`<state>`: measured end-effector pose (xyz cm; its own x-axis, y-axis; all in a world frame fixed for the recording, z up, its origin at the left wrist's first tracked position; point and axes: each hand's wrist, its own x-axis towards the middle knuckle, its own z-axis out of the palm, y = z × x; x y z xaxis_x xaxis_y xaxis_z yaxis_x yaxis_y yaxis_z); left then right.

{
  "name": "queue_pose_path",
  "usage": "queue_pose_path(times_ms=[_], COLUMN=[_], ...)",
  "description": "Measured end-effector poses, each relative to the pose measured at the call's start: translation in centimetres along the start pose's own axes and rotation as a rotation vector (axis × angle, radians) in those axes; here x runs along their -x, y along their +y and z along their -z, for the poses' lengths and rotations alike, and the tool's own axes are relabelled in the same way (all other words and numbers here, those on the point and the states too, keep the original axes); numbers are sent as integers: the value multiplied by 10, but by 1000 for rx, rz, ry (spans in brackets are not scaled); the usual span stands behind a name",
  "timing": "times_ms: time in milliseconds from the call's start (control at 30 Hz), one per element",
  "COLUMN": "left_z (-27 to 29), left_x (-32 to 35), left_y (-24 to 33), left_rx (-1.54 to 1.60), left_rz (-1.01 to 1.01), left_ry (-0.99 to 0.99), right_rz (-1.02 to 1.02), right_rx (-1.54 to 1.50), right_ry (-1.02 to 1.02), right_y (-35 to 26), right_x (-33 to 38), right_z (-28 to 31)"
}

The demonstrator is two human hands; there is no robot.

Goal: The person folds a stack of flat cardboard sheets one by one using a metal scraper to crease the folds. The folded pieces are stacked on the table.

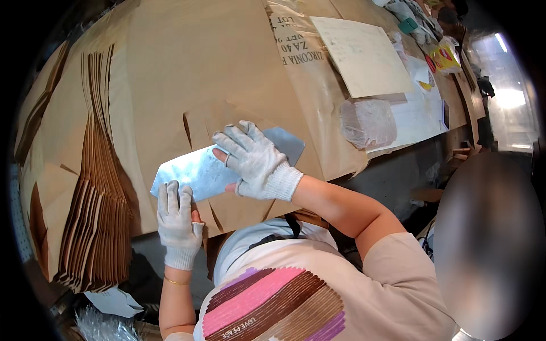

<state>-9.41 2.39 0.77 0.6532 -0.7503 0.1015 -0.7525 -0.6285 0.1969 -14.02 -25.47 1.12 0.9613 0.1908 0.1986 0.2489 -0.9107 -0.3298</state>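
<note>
A shiny, flat metal plate (190, 173) with angled ends lies across a sheet of brown paper (211, 116) near the table's front edge. My right hand (256, 159), in a white knit glove with some fingertips bare, lies on top of the plate with its fingers outstretched. At the plate's lower left corner rests my left hand (180, 221), gloved the same way, its fingers straight and their tips touching the plate's edge. Slits or folds show in the paper around the plate. The palms are hidden.
A thick fanned stack of folded brown paper (94, 216) stands at the left. To the right are a pale written-on board (361, 57), a clear plastic-wrapped bundle (368, 123) and a white sheet (418, 122). Clear plastic (105, 324) lies below the table at lower left.
</note>
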Motion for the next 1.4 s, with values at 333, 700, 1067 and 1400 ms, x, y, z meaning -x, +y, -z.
queue_pose_path(times_ms=[333,700,1067,1400], left_z=[0,49,7,45], left_x=[-2,-42,-49,-149], left_y=[-3,1,-9,-12], left_rx=[-17,124,380,48], left_rz=[-2,-165,276,574], left_ry=[-4,-166,-49,-360], right_rz=[43,36,-291,-752], right_rx=[-12,-530,-73,93], right_ry=[-26,208,120,-373], right_y=[6,58,40,35], right_x=[-7,24,59,-39], right_z=[-4,-11,-3,51])
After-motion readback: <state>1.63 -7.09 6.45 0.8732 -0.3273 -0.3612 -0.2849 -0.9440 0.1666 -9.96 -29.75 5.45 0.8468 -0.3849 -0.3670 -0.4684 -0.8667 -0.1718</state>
